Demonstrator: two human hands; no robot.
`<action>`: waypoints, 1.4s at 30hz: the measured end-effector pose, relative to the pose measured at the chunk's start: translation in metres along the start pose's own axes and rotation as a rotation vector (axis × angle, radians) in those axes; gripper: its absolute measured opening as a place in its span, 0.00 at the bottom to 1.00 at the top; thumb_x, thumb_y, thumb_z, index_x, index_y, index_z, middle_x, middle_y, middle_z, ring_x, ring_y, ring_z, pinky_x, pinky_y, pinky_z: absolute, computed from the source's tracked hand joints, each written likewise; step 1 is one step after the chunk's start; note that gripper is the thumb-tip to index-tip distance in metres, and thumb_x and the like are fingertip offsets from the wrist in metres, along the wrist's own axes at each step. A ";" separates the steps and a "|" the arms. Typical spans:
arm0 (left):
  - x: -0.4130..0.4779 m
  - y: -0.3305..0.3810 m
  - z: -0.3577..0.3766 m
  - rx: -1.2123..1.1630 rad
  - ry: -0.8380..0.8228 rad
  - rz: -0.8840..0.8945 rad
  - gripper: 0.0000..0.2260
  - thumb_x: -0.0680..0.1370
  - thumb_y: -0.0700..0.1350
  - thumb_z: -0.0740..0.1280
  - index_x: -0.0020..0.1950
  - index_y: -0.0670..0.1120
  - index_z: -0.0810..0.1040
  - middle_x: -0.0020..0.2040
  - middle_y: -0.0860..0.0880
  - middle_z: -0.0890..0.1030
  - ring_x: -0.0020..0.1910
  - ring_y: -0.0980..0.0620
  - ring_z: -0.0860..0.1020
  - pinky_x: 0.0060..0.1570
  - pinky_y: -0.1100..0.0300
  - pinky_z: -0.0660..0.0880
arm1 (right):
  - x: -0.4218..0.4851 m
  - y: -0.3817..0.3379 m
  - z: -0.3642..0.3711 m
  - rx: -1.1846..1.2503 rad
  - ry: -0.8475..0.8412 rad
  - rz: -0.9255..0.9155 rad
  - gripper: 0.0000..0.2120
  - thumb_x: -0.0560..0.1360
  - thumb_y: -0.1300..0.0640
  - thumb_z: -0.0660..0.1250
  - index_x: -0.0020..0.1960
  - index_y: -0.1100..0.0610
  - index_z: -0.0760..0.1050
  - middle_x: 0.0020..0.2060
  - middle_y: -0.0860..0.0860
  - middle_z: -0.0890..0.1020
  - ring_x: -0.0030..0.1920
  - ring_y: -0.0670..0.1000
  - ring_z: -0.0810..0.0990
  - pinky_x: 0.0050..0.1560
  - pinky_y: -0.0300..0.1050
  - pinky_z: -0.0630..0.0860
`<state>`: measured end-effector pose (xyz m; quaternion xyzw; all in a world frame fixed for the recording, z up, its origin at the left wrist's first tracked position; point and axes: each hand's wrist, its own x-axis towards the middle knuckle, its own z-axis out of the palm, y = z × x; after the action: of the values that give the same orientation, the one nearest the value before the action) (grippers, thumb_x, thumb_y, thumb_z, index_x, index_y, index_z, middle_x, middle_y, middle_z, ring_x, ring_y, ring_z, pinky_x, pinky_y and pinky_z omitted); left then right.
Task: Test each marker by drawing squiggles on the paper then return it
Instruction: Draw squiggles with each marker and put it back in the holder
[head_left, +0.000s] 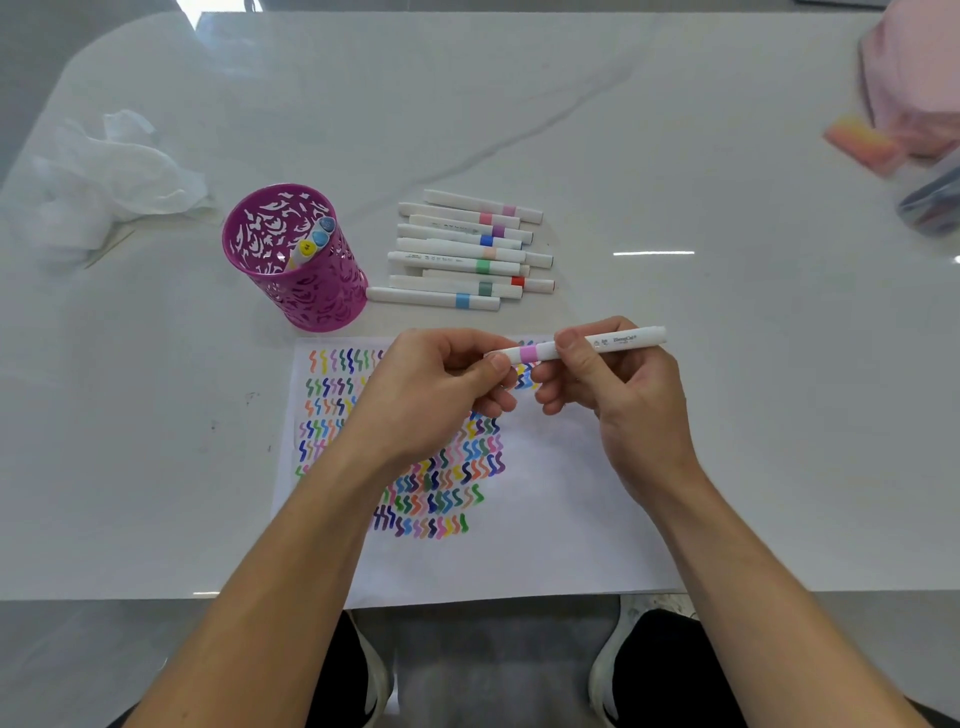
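i hold one marker (582, 347) level, just above the far edge of the paper (550, 519). my left hand (441, 395) pinches its left end, beside the lilac band; my right hand (618, 389) has thumb and fingers wrapped round the white barrel. both hands and forearms lie over the paper and cover part of the rows of coloured squiggles (452, 483).

beyond the paper, a loose pile of white markers (467, 252) lies on the table (727, 322); i count at least nine colour bands, though the overlap keeps me from an exact count. left of the pile stands one magenta cut-out cup (311, 296) with three markers (314, 240) inside, caps up. far left is one crumpled white wad (114, 171). far right are pink, blurred shapes (914, 83) i cannot make out. below the near table edge are my two shoes (613, 670).
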<state>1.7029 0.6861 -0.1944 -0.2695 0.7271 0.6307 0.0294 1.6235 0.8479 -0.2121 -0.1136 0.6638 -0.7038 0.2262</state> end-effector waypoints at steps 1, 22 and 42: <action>0.000 -0.001 0.000 -0.012 0.003 0.002 0.08 0.82 0.39 0.67 0.57 0.44 0.84 0.43 0.45 0.87 0.41 0.49 0.86 0.46 0.58 0.83 | 0.000 0.000 0.000 0.008 -0.003 0.008 0.05 0.82 0.62 0.66 0.48 0.60 0.79 0.36 0.56 0.86 0.35 0.56 0.84 0.38 0.48 0.82; -0.009 -0.001 0.013 0.033 0.129 0.119 0.08 0.81 0.35 0.67 0.57 0.42 0.84 0.36 0.46 0.85 0.32 0.55 0.83 0.38 0.63 0.82 | 0.001 0.004 0.000 0.160 -0.055 0.061 0.11 0.75 0.55 0.69 0.49 0.63 0.79 0.37 0.59 0.85 0.36 0.56 0.84 0.40 0.48 0.82; -0.010 0.021 -0.019 -0.188 0.357 0.236 0.03 0.79 0.41 0.72 0.50 0.42 0.84 0.42 0.48 0.87 0.37 0.51 0.83 0.41 0.59 0.80 | 0.007 -0.001 0.000 -0.033 0.022 0.098 0.12 0.76 0.50 0.72 0.51 0.58 0.81 0.34 0.56 0.84 0.33 0.54 0.81 0.35 0.44 0.80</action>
<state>1.7079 0.6730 -0.1675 -0.2913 0.6855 0.6370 -0.1988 1.6171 0.8448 -0.2125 -0.0769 0.6827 -0.6818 0.2513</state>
